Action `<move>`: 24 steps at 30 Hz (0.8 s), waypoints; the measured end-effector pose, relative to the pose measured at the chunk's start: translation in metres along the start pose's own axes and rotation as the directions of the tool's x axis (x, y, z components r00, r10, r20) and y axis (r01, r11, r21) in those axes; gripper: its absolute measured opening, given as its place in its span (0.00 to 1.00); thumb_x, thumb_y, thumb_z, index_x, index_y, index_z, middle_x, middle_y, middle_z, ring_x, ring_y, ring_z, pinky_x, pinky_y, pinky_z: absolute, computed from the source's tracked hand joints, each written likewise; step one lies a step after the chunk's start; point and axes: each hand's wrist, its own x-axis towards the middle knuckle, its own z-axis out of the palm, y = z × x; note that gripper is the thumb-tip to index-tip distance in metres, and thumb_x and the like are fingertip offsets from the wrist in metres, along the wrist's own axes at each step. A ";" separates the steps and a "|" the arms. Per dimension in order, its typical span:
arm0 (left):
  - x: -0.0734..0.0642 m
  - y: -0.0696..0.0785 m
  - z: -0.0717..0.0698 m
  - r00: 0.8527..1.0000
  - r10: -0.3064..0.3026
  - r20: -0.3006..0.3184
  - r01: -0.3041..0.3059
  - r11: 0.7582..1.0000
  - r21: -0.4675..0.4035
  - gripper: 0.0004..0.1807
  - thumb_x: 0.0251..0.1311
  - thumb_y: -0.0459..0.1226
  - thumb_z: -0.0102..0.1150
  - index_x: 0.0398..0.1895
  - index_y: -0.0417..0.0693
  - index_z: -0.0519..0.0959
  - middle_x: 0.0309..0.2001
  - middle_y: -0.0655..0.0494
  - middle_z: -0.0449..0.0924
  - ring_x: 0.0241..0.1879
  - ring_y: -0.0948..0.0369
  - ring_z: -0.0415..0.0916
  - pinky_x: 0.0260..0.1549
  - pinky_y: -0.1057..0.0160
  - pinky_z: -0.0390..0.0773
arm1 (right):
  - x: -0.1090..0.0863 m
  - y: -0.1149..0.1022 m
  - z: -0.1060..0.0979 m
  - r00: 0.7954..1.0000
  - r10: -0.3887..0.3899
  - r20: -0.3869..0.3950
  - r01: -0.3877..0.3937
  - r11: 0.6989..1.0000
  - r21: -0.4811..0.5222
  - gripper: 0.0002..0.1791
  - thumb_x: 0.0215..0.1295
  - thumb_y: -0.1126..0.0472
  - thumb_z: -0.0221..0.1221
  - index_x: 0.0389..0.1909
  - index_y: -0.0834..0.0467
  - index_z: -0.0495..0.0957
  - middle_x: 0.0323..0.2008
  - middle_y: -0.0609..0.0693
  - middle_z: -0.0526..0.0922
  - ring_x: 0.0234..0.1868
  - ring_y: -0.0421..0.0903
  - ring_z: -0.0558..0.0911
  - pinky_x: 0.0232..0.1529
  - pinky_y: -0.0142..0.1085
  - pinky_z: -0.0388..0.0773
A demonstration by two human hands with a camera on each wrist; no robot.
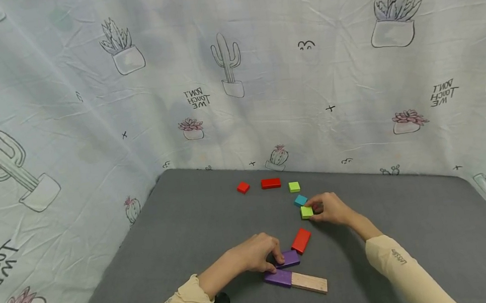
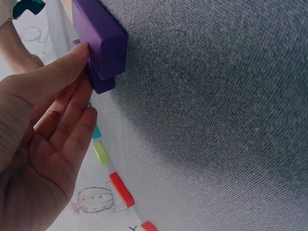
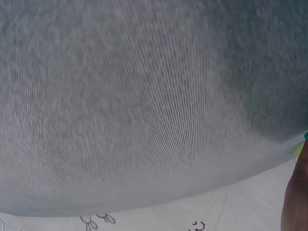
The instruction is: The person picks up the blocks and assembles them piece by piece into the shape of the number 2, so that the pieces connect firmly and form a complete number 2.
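Note:
My left hand (image 1: 256, 252) grips the far one of two purple blocks (image 1: 290, 258) at its left end, thumb and fingers around that end. Close to the thumb lies the near purple block (image 1: 278, 278), end to end with a plain wooden block (image 1: 309, 283). In the left wrist view, the thumb reaches up beside the near purple block (image 2: 98, 33). My right hand (image 1: 329, 209) pinches a light green block (image 1: 306, 212) from its right side. A blue block (image 1: 300, 200) sits just behind that green one. Between the hands is a red block (image 1: 301, 241), lying at a slant.
Toward the back of the grey table (image 1: 196, 217) lie a small red block (image 1: 243, 187), a longer red block (image 1: 271, 183) and another light green block (image 1: 294, 186). A cactus-printed cloth (image 1: 281, 92) hangs behind the table and along its left side.

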 end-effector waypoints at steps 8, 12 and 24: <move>0.000 0.001 -0.001 1.000 -0.005 0.004 0.005 1.000 0.006 0.12 0.49 0.38 0.73 0.39 0.56 0.86 0.38 0.72 0.79 0.42 0.74 0.75 0.45 0.72 0.74 | 0.005 -0.007 -0.010 0.999 -0.040 -0.014 0.039 0.999 -0.025 0.16 0.49 0.71 0.69 0.42 0.67 0.83 0.40 0.59 0.84 0.39 0.52 0.83 0.38 0.38 0.82; 0.000 0.001 -0.002 1.000 0.006 -0.002 -0.006 1.000 0.014 0.12 0.49 0.38 0.73 0.39 0.56 0.86 0.38 0.71 0.79 0.43 0.74 0.75 0.45 0.73 0.74 | 0.008 -0.015 -0.012 0.998 -0.068 -0.014 0.068 0.998 0.008 0.16 0.49 0.71 0.69 0.42 0.67 0.83 0.40 0.60 0.84 0.39 0.53 0.84 0.39 0.39 0.82; 0.002 -0.001 -0.002 1.000 0.019 -0.003 -0.019 1.000 0.017 0.12 0.49 0.38 0.73 0.39 0.55 0.87 0.37 0.71 0.79 0.41 0.75 0.75 0.44 0.74 0.74 | 0.010 -0.026 -0.012 0.981 -0.188 0.054 0.184 0.981 0.063 0.15 0.49 0.74 0.68 0.42 0.67 0.84 0.41 0.59 0.83 0.40 0.52 0.85 0.39 0.38 0.82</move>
